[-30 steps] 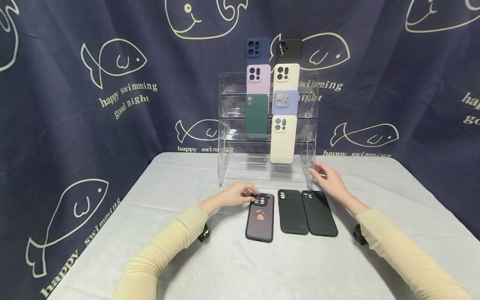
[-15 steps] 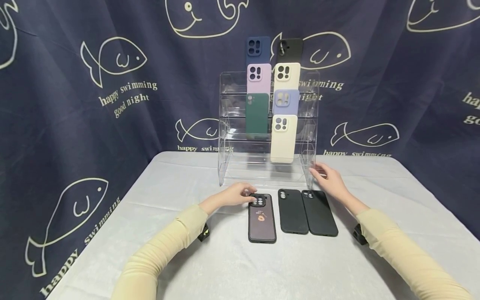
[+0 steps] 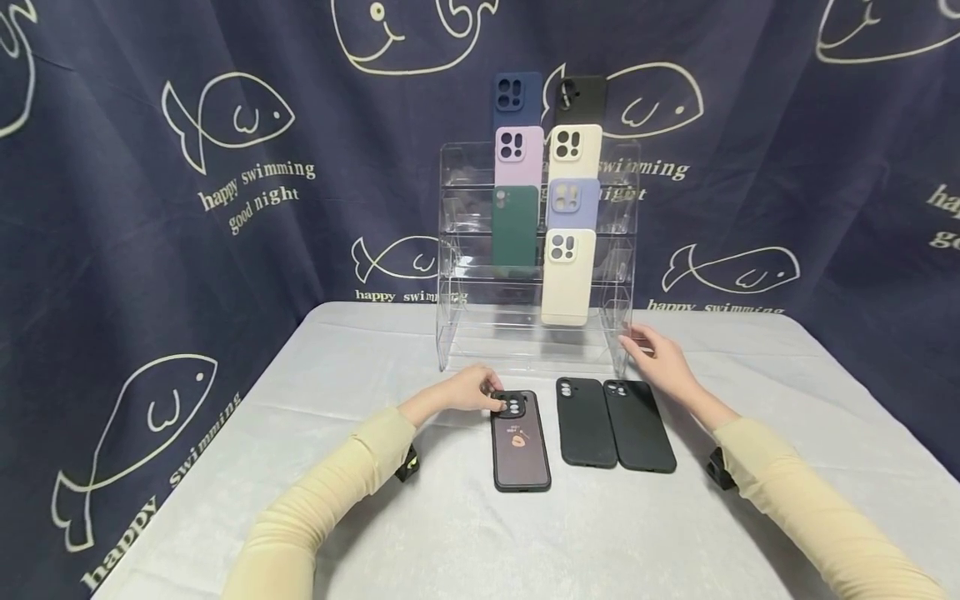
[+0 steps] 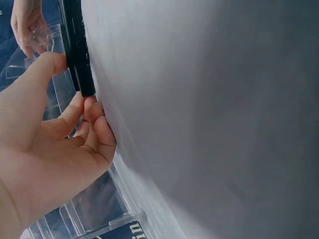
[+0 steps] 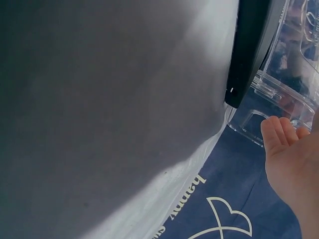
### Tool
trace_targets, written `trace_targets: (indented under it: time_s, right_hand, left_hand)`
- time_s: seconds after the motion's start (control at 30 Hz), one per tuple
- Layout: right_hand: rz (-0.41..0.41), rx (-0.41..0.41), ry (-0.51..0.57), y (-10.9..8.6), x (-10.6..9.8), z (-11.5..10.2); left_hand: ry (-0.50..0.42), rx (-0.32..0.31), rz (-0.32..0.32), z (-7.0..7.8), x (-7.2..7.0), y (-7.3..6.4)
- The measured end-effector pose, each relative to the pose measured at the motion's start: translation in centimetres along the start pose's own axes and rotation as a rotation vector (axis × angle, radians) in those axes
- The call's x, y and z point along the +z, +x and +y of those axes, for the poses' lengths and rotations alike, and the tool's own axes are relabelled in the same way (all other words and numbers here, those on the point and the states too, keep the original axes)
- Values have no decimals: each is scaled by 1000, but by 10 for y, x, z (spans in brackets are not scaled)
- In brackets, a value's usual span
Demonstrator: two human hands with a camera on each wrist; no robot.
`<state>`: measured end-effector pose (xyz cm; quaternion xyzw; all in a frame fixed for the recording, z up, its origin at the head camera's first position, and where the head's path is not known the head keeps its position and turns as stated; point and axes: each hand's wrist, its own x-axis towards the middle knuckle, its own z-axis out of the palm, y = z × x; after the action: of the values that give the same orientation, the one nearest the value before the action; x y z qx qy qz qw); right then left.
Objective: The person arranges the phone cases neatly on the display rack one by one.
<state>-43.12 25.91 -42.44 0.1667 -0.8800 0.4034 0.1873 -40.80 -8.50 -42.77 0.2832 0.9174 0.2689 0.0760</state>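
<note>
On the table, a dark brown phone case [image 3: 521, 454] with a black rim and a small orange print lies back up, its camera end toward the rack. My left hand [image 3: 468, 389] pinches its upper left corner. The left wrist view shows the thumb on the back of the case [image 4: 79, 50] and fingertips at its lower edge. At the right side wall of a clear tiered display rack [image 3: 480, 342], my right hand [image 3: 660, 362] holds the front edge between thumb and fingers. In the right wrist view this hand's fingers [image 5: 274, 132] are fairly straight and the thumb is hidden.
Two black phone cases, one [image 3: 587, 425] touching the other [image 3: 641, 429], lie right of the brown one. Several cases stand in two columns on the rack, including a green one [image 3: 514, 229] and a cream one [image 3: 567, 287]. A dark blue fish-print curtain [image 3: 225, 200] hangs behind.
The brown phone case has turned slightly, its camera end now leaning left, and has slid a little toward me. My left hand has shifted slightly left with it. My right hand stays put.
</note>
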Motion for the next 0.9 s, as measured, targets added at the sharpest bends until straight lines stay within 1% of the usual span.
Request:
trace_targets:
  time_s: [0.07, 0.23, 0.33, 0.4, 0.57, 0.67, 0.77, 0.9]
  right_hand:
    - [1, -1, 0, 0, 0, 0]
    - [4, -14, 3, 0, 0, -1]
    - [6, -17, 3, -1, 0, -2]
    - [6, -16, 2, -1, 0, -3]
    - [2, -13, 8, -2, -1, -3]
    - [2, -13, 5, -1, -2, -2]
    - [4, -11, -2, -1, -2, -2]
    - [5, -14, -6, -3, -2, -3]
  left_hand:
    - [4, -7, -10, 0, -1, -1]
    - [32, 9, -15, 4, -6, -2]
    - [31, 23, 5, 8, -8, -2]
    - [4, 34, 29, 12, -10, -3]
    - [-105, 69, 138, 20, -13, -3]
    - [-152, 88, 220, 22, -14, -3]
    - [-176, 105, 299, 23, -14, -3]
    - [-180, 142, 406, 22, -13, -3]
